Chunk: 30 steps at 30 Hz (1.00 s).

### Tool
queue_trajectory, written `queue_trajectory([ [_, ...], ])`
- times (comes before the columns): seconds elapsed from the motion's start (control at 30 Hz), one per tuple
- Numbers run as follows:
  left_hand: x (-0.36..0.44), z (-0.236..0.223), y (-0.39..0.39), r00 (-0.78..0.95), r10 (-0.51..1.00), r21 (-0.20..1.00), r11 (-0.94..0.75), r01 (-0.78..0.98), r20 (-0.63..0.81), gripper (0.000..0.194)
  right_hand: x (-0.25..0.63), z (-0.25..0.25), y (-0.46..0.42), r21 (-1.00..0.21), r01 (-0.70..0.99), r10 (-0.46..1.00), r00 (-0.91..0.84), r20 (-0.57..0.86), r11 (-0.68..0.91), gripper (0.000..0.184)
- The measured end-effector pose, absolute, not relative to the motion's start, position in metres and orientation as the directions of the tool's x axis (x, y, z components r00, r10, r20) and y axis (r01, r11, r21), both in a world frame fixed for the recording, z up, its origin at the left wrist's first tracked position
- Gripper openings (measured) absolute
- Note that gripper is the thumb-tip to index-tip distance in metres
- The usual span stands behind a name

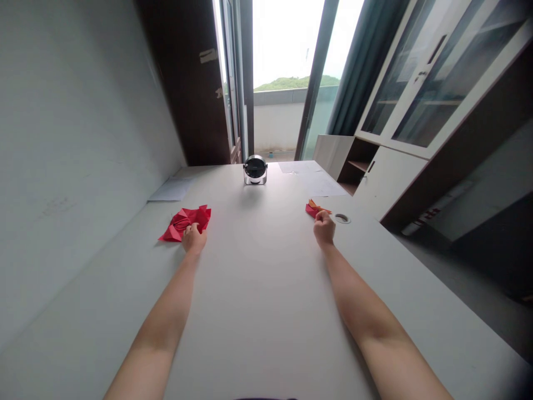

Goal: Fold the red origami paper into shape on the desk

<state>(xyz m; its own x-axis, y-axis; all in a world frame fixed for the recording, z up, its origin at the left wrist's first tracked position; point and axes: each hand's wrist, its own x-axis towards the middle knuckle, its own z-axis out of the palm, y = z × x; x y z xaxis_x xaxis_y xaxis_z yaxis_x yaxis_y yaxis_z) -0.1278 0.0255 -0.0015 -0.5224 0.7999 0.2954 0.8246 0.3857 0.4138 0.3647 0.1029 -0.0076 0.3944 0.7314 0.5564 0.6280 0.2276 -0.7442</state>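
Note:
A crumpled red sheet, seemingly paper, lies at the left of the white table with dark cord-like loops on it. My left hand is closed at its near right edge, fingers curled over the red material. Farther right, my right hand is closed in a pinch at a small folded red and orange piece; its fingertips are partly hidden. Just right of that hand, a roll of tape lies flat.
A round black and silver device on a stand occupies the table's far end. White sheets lie at the far left and far right. A wall borders the left side; a white cabinet stands beyond the right edge.

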Motion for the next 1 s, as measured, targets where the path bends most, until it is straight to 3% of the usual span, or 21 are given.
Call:
queue_trajectory([
  [0.23,-0.135,0.003,0.025,-0.568,0.765,0.476,0.394,0.786,0.305,0.029,0.361,-0.01,0.104,-0.746,0.62,0.761,0.355,0.543,0.243,0.01],
  [0.57,-0.114,0.033,0.019,-0.543,0.69,0.564,0.232,0.792,0.478,0.026,0.363,-0.014,0.106,-0.782,0.589,0.806,0.353,0.475,0.203,0.009],
  [0.73,-0.111,0.034,0.021,-0.502,0.734,0.602,0.16,0.782,0.457,0.027,0.362,-0.013,0.105,-0.791,0.587,0.815,0.365,0.45,0.174,0.008],
  [1.0,-0.108,0.033,0.027,-0.572,0.726,0.71,0.166,0.684,0.381,0.026,0.365,-0.02,0.111,-0.783,0.599,0.821,0.352,0.449,0.172,0.006],
])
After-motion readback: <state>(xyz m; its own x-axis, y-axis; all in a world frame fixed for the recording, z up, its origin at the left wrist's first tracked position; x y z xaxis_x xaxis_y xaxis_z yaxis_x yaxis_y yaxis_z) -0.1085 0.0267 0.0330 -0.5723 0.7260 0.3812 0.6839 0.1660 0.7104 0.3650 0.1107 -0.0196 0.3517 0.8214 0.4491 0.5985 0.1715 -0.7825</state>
